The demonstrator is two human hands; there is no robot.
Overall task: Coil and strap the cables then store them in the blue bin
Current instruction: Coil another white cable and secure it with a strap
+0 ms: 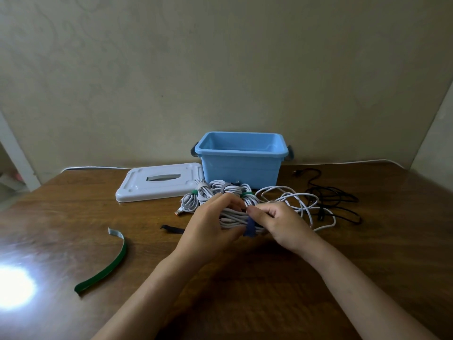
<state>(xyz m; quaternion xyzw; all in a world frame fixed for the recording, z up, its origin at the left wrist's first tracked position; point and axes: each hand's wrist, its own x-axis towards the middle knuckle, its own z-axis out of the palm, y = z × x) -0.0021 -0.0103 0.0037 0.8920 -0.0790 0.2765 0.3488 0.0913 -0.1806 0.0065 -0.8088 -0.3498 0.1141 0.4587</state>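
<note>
Both hands (247,224) grip sideways-lying white coil (232,218), blue strap (250,228).

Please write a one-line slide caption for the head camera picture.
Both hands, left hand and right hand, wrap a blue strap around a coiled white cable before the open blue bin.

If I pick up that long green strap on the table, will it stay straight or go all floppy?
Probably floppy. The green strap is thin and flat, and already lies in a curve with one end curling up off the table, so it would likely droop from your fingers. It looks very light, and a push would likely just slide it.
</note>
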